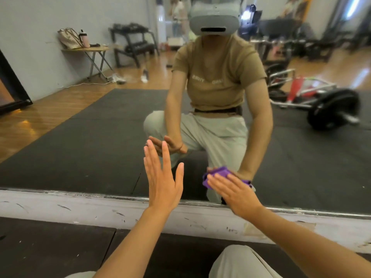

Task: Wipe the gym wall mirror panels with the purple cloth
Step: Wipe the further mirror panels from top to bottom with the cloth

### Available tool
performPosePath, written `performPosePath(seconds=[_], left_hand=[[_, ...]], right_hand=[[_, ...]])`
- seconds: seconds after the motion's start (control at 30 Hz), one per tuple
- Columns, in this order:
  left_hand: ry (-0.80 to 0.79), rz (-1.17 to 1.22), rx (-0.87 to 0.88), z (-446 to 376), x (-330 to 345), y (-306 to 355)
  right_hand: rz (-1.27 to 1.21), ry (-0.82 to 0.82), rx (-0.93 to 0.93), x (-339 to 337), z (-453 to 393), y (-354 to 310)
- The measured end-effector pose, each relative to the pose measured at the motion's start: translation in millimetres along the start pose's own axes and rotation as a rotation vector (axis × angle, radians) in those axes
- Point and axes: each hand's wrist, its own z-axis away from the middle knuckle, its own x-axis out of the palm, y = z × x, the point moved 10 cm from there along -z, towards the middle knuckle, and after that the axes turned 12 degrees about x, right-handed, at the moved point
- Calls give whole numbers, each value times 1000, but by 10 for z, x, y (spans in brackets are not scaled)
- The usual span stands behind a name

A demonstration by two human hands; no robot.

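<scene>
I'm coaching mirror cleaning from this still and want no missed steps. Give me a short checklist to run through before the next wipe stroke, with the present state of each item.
1. Purple cloth under the right hand, against the mirror: ok.
2. Right hand flat, fingers straight on the cloth: ok.
3. Left hand open, holding nothing: ok.
4. Left hand off the glass, leaving no prints: cannot tell.
5. Cloth near the mirror's bottom edge, above the white baseboard: ok.
6. Glass free of streaks: cannot tell.

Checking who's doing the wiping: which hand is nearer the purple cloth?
Right. The right hand presses flat on the purple cloth against the mirror; the left hand is open, off to the cloth's left.
</scene>
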Motion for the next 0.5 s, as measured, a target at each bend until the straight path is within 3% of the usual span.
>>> performPosePath(seconds=[0.13,0.23,0.33,0.5], left_hand=[[21,20,-38,-36,2,52],[-4,-4,-43,8,70,99],[-36,-22,-48,48,183,164],[-59,49,-171,26,375,243]], right_hand=[[26,-196,-120,296,425,-93],[37,-231,-157,302,463,-53],[47,-158,-159,174,371,81],[-79,105,105,-435,-89,780]])
